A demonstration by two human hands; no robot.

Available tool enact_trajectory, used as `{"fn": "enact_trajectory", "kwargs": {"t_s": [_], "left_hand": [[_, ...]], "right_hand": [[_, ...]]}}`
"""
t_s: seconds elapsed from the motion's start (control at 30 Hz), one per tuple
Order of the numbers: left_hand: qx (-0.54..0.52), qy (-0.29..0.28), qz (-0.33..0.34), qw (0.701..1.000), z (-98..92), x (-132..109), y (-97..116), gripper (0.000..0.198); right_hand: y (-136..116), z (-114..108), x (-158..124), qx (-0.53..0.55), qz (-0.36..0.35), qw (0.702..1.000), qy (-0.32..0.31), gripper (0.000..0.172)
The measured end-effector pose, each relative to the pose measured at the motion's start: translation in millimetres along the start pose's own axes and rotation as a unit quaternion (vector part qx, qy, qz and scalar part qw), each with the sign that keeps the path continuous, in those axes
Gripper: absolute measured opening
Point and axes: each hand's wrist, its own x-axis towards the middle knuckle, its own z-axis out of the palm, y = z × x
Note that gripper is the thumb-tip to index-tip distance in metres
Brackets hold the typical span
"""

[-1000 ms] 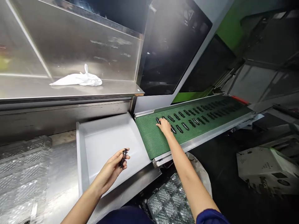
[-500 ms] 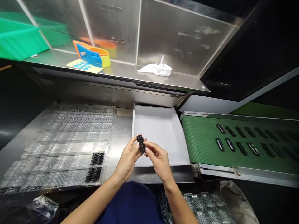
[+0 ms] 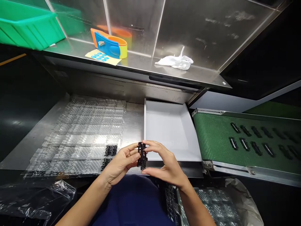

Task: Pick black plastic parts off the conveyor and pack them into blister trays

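Left hand: My L hand (image 3: 121,164) grasps a black part (image 3: 142,157) from its left side, thumb laid against it, other fingers bent around behind.
Right hand: My R hand (image 3: 168,164) spans the same pc. end to end, fingertips at the far end, thumb by the near end; can't tell how firm the grip is.
Black part: Up between both hands, in front of my dark blue top (image 3: 134,201), at the near L corner of the white tray (image 3: 166,135). Might be 2 pcs. side by side; can't say for sure.
Green belt: To the R of the white tray, the green belt (image 3: 209,135) carries similar pcs. (image 3: 244,144) in 2 rows, blurred toward far R.
Clear trays: On the metal bench (image 3: 133,125) to my L, clear trays (image 3: 77,138) w/ 2 groups of black pcs. (image 3: 111,150) near their R edge, the nearer group partly behind my L hand.
Shelf: Along the back, the metal shelf (image 3: 139,61) bears, L to R, a green bin (image 3: 33,31), a blue-and-orange band (image 3: 108,45), a sticker sheet (image 3: 101,57) & a crumpled white cloth (image 3: 175,62).
Below: Black plastic bag (image 3: 30,201) lower L; clear packaging (image 3: 211,204) lower R.
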Motion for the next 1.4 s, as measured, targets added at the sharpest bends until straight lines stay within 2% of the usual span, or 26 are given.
{"fn": "enact_trajectory", "kwargs": {"t_s": [0.17, 0.3, 0.47, 0.67, 0.73, 0.77, 0.8, 0.83, 0.87, 0.9, 0.97, 1.03, 1.07, 1.13, 1.2, 1.3, 1.4], "left_hand": [[0.023, -0.004, -0.013, 1.0, -1.6, -3, 0, 0.044], [0.035, -0.024, -0.019, 0.999, 6.1, 1, -3, 0.045], [0.042, -0.071, -0.052, 0.995, 26.3, 18, -11, 0.042], [0.065, -0.114, -0.123, 0.984, 53.2, 46, -28, 0.047], [0.072, -0.12, -0.145, 0.979, 64.0, 57, -35, 0.043], [0.074, -0.118, -0.151, 0.979, 69.9, 62, -38, 0.04], [0.074, -0.112, -0.152, 0.979, 76.0, 67, -42, 0.037], [0.074, -0.106, -0.151, 0.98, 82.2, 72, -45, 0.035], [0.072, -0.101, -0.151, 0.981, 88.5, 77, -48, 0.034], [0.068, -0.1, -0.153, 0.981, 94.5, 81, -51, 0.034], [0.06, -0.104, -0.163, 0.979, 105.3, 88, -56, 0.035], [0.05, -0.108, -0.173, 0.978, 113.7, 92, -60, 0.034], [0.043, -0.11, -0.174, 0.978, 116.6, 94, -62, 0.034], [0.025, -0.106, -0.165, 0.98, 119.2, 96, -63, 0.032], [0.009, -0.091, -0.145, 0.985, 117.4, 95, -63, 0.029], [0.013, -0.053, -0.105, 0.993, 107.2, 91, -58, 0.025], [0.059, -0.036, -0.082, 0.994, 92.4, 84, -50, 0.025]], "right_hand": [[-7, 3, -4, -0.041, -0.018, 0.999, 0.006, 0.057], [-11, -7, -13, -0.118, -0.007, 0.993, -0.015, 0.059], [-9, -25, -33, -0.182, 0.008, 0.983, -0.011, 0.057], [0, -39, -65, -0.174, 0.053, 0.982, 0.05, 0.057], [13, -56, -78, -0.163, 0.087, 0.981, 0.052, 0.058], [24, -69, -86, -0.177, 0.132, 0.973, 0.073, 0.054], [36, -86, -95, -0.204, 0.193, 0.953, 0.111, 0.046], [50, -105, -106, -0.242, 0.261, 0.92, 0.166, 0.037], [65, -127, -116, -0.285, 0.332, 0.868, 0.235, 0.029], [79, -150, -127, -0.318, 0.379, 0.819, 0.291, 0.029], [106, -193, -146, -0.361, 0.439, 0.743, 0.355, 0.03], [126, -225, -158, -0.377, 0.473, 0.706, 0.369, 0.026], [132, -236, -161, -0.376, 0.482, 0.702, 0.366, 0.023], [138, -246, -162, -0.365, 0.486, 0.713, 0.349, 0.018], [131, -241, -155, -0.343, 0.469, 0.745, 0.326, 0.014], [100, -207, -135, -0.272, 0.401, 0.84, 0.245, 0.018], [54, -159, -108, -0.147, 0.295, 0.94, 0.087, 0.016]]}}
